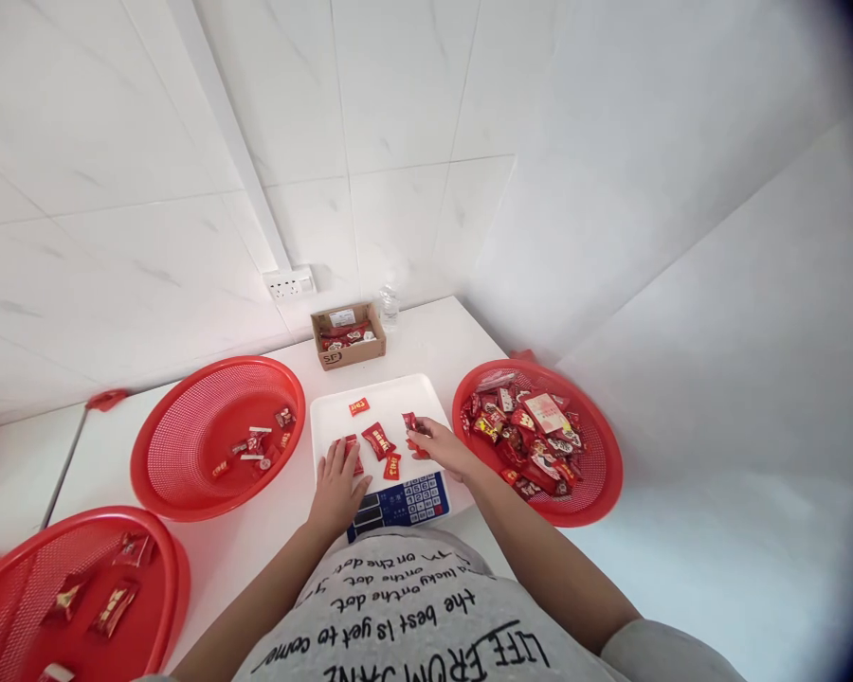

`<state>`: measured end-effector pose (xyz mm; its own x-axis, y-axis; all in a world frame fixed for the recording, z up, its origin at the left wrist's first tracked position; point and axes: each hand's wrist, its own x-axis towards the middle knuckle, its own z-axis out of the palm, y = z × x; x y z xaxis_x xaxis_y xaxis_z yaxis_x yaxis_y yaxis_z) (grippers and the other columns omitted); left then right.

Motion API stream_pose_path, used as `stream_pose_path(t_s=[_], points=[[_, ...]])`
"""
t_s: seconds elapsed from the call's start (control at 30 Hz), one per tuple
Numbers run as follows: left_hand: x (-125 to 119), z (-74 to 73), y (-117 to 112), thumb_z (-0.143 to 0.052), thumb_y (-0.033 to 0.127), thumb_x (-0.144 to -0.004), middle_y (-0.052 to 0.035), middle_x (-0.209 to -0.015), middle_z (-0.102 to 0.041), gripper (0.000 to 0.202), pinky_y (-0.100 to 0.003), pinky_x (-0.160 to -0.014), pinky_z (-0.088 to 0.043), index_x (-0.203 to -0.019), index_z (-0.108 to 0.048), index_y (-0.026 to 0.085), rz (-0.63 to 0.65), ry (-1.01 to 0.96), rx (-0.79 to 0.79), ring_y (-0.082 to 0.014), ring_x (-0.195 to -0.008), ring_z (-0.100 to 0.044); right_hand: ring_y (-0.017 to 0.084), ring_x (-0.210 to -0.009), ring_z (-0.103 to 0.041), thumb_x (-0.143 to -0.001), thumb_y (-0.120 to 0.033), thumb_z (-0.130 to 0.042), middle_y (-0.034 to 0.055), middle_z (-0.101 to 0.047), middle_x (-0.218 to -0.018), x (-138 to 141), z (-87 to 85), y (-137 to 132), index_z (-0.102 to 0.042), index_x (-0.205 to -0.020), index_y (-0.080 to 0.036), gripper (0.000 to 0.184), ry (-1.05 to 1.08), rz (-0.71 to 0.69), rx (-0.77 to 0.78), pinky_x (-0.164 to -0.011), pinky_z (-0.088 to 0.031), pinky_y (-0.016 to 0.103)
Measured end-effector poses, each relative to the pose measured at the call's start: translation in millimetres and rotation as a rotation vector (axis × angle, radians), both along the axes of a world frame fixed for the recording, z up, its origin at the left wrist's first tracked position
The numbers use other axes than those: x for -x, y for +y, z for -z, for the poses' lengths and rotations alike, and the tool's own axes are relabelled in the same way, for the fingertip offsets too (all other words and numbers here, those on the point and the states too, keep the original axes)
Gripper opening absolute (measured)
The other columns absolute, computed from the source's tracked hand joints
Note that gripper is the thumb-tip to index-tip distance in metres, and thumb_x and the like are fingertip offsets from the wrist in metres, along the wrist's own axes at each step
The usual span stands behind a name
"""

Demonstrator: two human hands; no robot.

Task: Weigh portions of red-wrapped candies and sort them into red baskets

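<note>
A white weighing scale [437, 403] with a blue keypad stands in front of me, several red-wrapped candies on its tray. My left hand [337, 488] lies with spread fingers over a red candy packet [357, 457] at the tray's left side. On the right, my right hand [437, 445] pinches a small red-wrapped candy [409, 421]; another red piece shows under its fingers. Between the hands lie a larger red candy [378, 440] and a smaller red candy [392, 465]. One more small candy [358, 406] rests farther back on the tray.
To the right is a red basket [611, 455] heaped with wrapped candies. Two red baskets [142, 445] with a few pieces stand to the left. A cardboard box [355, 353] holding packets and a clear plastic bottle [389, 308] are by the tiled wall.
</note>
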<state>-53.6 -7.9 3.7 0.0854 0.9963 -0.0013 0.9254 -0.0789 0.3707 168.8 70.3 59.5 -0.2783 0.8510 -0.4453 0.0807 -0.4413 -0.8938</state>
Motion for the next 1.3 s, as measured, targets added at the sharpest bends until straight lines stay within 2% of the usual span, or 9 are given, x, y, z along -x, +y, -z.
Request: stream_pose_path(t_s=[0.1, 0.3, 0.47, 0.57, 0.77, 0.87, 0.97, 1.1, 1.3], points=[[-1.6, 0.3, -0.2, -0.042, 0.036, -0.089, -0.0144, -0.152, -0.029, 0.056, -0.055, -0.110, -0.022, -0.141, -0.033, 0.020, 0.013, -0.019, 0.005, -0.0288, -0.141, -0.020, 0.017, -0.097, -0.061, -0.076, -0.032, -0.065, 0.0069, -0.062, -0.116, 1.5, 1.8, -1.0, -0.057, -0.118, -0.024, 0.043, -0.040, -0.034, -0.050, -0.082, -0.055, 0.035], [-1.7, 0.5, 1.2, -0.045, 0.036, -0.087, -0.0151, -0.152, -0.027, 0.059, -0.054, -0.110, -0.023, -0.143, -0.031, 0.019, 0.019, -0.057, 0.029, -0.0290, -0.142, -0.018, 0.023, -0.118, -0.054, -0.071, -0.024, -0.066, 0.0082, -0.059, -0.127, -1.2, 3.8, -6.7, -0.061, -0.116, -0.023, 0.046, -0.143, -0.052, -0.143, -0.103, -0.041, 0.042], [-2.9, -2.2, 2.1, -0.047, 0.037, -0.086, -0.0154, -0.154, -0.022, 0.062, -0.052, -0.111, -0.023, -0.143, -0.030, 0.019, 0.039, -0.078, 0.069, -0.0292, -0.142, -0.016, 0.021, -0.125, -0.048, -0.073, -0.027, -0.063, 0.0058, -0.053, -0.136, 1.5, -1.3, -13.1, -0.054, -0.126, -0.024, 0.053, 0.024, -0.136, -0.160, -0.107, -0.037, 0.041], [-3.9, -3.8, 4.1, -0.048, 0.037, -0.086, -0.0152, -0.154, -0.020, 0.063, -0.053, -0.111, -0.023, -0.143, -0.029, 0.020, 0.054, -0.083, 0.067, -0.0295, -0.143, -0.014, 0.020, -0.124, -0.049, -0.075, -0.027, -0.060, 0.0060, -0.055, -0.133, -0.7, 1.4, -14.7, -0.055, -0.124, -0.023, 0.049, -0.049, -0.117, -0.234, -0.108, -0.035, 0.040], [-10.3, 0.9, 17.4, -0.048, 0.045, -0.086, -0.0150, -0.156, -0.014, 0.066, -0.055, -0.111, -0.022, -0.144, -0.026, 0.022, 0.066, -0.164, 0.015, -0.0320, -0.143, -0.011, 0.022, -0.110, -0.057, -0.079, -0.028, -0.050, 0.0087, -0.062, -0.120, -32.9, 18.5, -20.2, -0.062, -0.112, -0.021, 0.036, -0.434, 0.126, -0.412, -0.097, -0.044, 0.040], [-17.6, 3.9, 30.4, -0.048, 0.051, -0.085, -0.0154, -0.156, -0.010, 0.070, -0.056, -0.110, -0.021, -0.144, -0.025, 0.022, 0.040, -0.199, 0.004, -0.0339, -0.143, -0.008, 0.023, -0.111, -0.055, -0.081, -0.028, -0.045, 0.0096, -0.063, -0.117, -57.4, 28.3, -27.2, -0.062, -0.111, -0.020, 0.035, -0.614, 0.208, -0.536, -0.100, -0.042, 0.042], [-23.8, 2.0, 50.5, -0.049, 0.055, -0.083, -0.0167, -0.156, -0.008, 0.073, -0.057, -0.110, -0.021, -0.144, -0.027, 0.020, -0.009, -0.197, -0.011, -0.0351, -0.143, -0.006, 0.025, -0.113, -0.053, -0.084, -0.032, -0.040, 0.0126, -0.062, -0.117, -78.7, 40.7, -35.6, -0.061, -0.112, -0.016, 0.038, -0.770, 0.232, -0.611, -0.102, -0.039, 0.046], [-27.4, -10.1, 80.6, -0.044, 0.056, -0.085, -0.0183, -0.156, -0.013, 0.073, -0.056, -0.111, -0.018, -0.144, -0.026, 0.018, -0.111, -0.118, 0.075, -0.0349, -0.143, -0.007, 0.027, -0.112, -0.054, -0.086, -0.038, -0.038, 0.0161, -0.062, -0.118, -94.1, 60.6, -46.1, -0.059, -0.114, -0.013, 0.044, -0.860, 0.220, -0.562, -0.100, -0.040, 0.047], [-49.6, -27.3, 85.3, -0.032, 0.069, -0.083, -0.0127, -0.155, -0.022, 0.076, -0.056, -0.112, -0.012, -0.144, -0.029, 0.025, 0.091, 0.062, 0.187, -0.0321, -0.143, -0.011, 0.026, -0.115, -0.053, -0.088, -0.044, -0.034, 0.0156, -0.060, -0.122, -94.9, 74.1, -49.8, -0.056, -0.120, -0.013, 0.050, -0.851, 0.215, -0.510, -0.101, -0.039, 0.044]])
